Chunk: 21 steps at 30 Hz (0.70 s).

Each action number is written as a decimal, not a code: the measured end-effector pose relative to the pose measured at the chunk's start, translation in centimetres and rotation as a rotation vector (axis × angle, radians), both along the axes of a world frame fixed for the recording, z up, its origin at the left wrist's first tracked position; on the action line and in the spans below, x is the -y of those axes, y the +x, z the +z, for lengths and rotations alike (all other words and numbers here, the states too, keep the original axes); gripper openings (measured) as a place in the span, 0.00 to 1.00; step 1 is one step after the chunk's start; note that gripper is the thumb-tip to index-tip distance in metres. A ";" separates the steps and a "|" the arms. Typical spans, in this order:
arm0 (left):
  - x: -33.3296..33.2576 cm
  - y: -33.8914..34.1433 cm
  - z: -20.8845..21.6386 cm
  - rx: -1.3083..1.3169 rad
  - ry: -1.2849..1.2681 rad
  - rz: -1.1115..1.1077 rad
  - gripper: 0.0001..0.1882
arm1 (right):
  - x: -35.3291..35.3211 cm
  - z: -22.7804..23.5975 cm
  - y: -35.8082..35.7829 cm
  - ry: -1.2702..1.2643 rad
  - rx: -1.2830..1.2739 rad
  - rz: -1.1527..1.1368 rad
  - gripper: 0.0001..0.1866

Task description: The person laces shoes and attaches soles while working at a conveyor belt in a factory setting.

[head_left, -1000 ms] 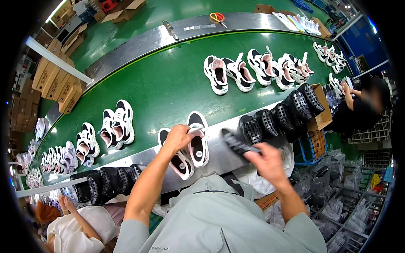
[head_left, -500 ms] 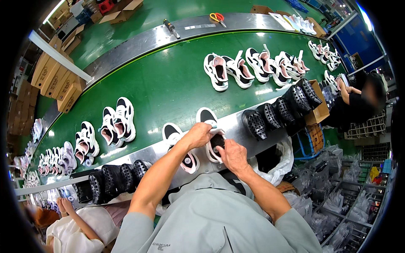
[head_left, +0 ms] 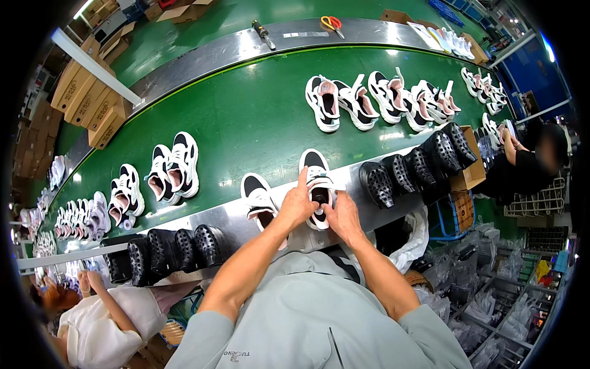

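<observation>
White sneaker (head_left: 318,179) in both hands' (head_left: 296,205) (head_left: 342,216) grip across steel edge (head_left: 351,179), open belt (head_left: 246,126) ahead

The right hand (head_left: 343,216), a second ago off to the right with a dark, elongated piece in its grip, is now at the right rim of the right-hand shoe (head_left: 314,161), the piece gone from its grip. The left hand (head_left: 296,203) has slid from the far end of the opening to the shoe's left side, its index finger stretched toward the toe. The opening, earlier pale and pink, now looks dark inside. The shoe sits farther from the left-hand shoe (head_left: 255,187), with a clear gap between.
</observation>
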<state>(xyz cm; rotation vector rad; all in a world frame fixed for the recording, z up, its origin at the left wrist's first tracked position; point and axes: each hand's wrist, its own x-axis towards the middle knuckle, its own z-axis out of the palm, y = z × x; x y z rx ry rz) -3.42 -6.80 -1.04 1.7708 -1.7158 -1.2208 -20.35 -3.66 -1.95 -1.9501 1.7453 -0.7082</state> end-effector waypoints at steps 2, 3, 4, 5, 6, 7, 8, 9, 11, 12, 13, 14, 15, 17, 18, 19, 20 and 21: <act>-0.5 -1.1 -1.1 0.135 -0.069 0.088 0.49 | 1.0 -0.9 0.8 0.250 -0.033 -0.017 0.20; -0.8 -1.6 -1.2 0.187 -0.084 0.155 0.39 | 1.4 -1.6 0.9 0.153 -0.024 -0.003 0.18; -0.5 -2.0 -1.3 0.191 -0.081 0.171 0.39 | 1.8 -2.2 0.8 0.155 -0.022 0.014 0.18; -0.1 -2.2 -1.4 0.243 -0.055 0.200 0.32 | 2.5 -2.8 0.9 0.187 -0.054 -0.044 0.18; 0.1 -2.2 -1.5 0.296 -0.026 0.231 0.26 | 3.1 -3.0 1.1 0.222 -0.085 -0.100 0.18; 0.2 -2.1 -1.4 0.311 -0.073 0.270 0.19 | 3.5 -2.8 1.3 0.195 -0.145 -0.061 0.18; -0.9 -1.8 -1.3 0.317 -0.067 0.295 0.19 | 3.5 -3.0 1.2 0.196 -0.143 -0.034 0.18; -2.4 -1.6 0.8 0.314 -0.177 0.199 0.20 | 3.8 -3.6 0.6 0.186 -0.165 -0.005 0.18; -6.9 -0.4 4.2 0.364 -0.287 0.115 0.22 | 3.9 -4.3 -0.1 0.179 -0.221 0.057 0.18; -9.4 0.8 5.5 0.415 -0.284 0.128 0.23 | 3.8 -3.4 0.3 0.244 -0.207 0.036 0.19; -11.0 1.9 6.8 0.476 -0.140 0.215 0.24 | 3.6 -3.2 0.2 0.263 -0.205 0.081 0.18; -12.0 2.8 7.7 0.536 0.002 0.303 0.25 | 3.4 -2.9 0.2 0.279 -0.200 0.127 0.17; -12.7 3.8 7.3 0.557 0.091 0.375 0.27 | 3.0 -2.1 0.8 0.302 -0.204 0.148 0.16; -12.8 4.9 4.1 0.288 -0.083 0.390 0.29 | 2.1 -2.5 1.3 0.273 -0.210 0.223 0.17; -11.7 4.7 2.6 0.133 -0.166 0.377 0.30 | 1.9 -3.2 1.4 0.225 -0.216 0.276 0.17; -11.0 4.2 1.5 0.126 -0.145 0.337 0.30 | 1.4 -3.7 1.1 0.155 -0.198 0.305 0.17; -10.2 3.6 0.7 0.116 -0.130 0.297 0.32 | 1.5 -4.1 1.0 0.078 -0.178 0.330 0.17; -9.8 3.4 0.0 0.103 -0.177 0.319 0.32 | 1.9 -1.9 1.5 0.191 -0.194 0.314 0.18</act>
